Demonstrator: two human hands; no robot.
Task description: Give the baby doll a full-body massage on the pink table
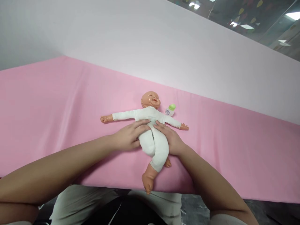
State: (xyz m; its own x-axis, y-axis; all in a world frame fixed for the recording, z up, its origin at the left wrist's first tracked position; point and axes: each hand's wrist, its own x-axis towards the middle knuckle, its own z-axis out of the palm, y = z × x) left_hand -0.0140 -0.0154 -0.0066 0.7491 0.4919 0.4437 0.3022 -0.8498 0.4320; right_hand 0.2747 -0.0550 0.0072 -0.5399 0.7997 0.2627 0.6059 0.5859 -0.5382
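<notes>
1 pink cover bears 1 white-bodied doll lying on its back, the left hand, fingers loosely spread, and the right hand, likewise open, laid against opposite sides of its waist, plus 1 green-topped bottle near its shoulder.

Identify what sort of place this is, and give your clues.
Perhaps an infant-care practice room: a glossy-headed, white-bodied baby doll lies on a long, pink-covered table, near a small, clear, green-capped bottle.
</notes>
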